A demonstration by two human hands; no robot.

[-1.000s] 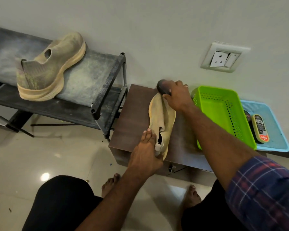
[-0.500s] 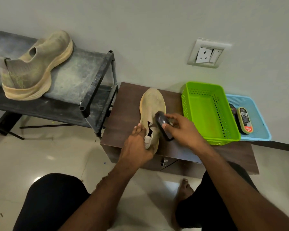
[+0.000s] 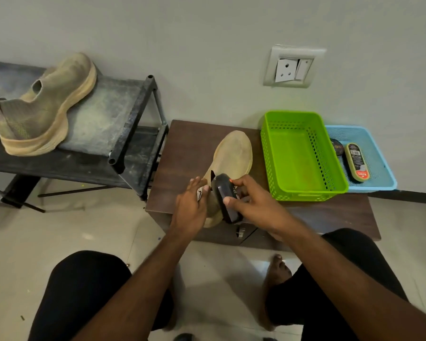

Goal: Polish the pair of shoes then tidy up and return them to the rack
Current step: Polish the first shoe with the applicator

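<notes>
A tan slip-on shoe lies on a low brown table, toe pointing at the wall. My left hand grips its heel and collar. My right hand holds a black shoe brush against the shoe's heel side. The matching tan shoe rests tilted on the top shelf of the dark shoe rack at the left.
A bright green basket stands on the table right of the shoe. Beside it a blue tray holds a polish applicator and a dark tin. A wall socket is above. My knees and bare feet are below the table.
My right hand has drawn the brush from the shoe's toe back along it to the heel. The left hand has stayed on the heel. The camera has shifted slightly.
</notes>
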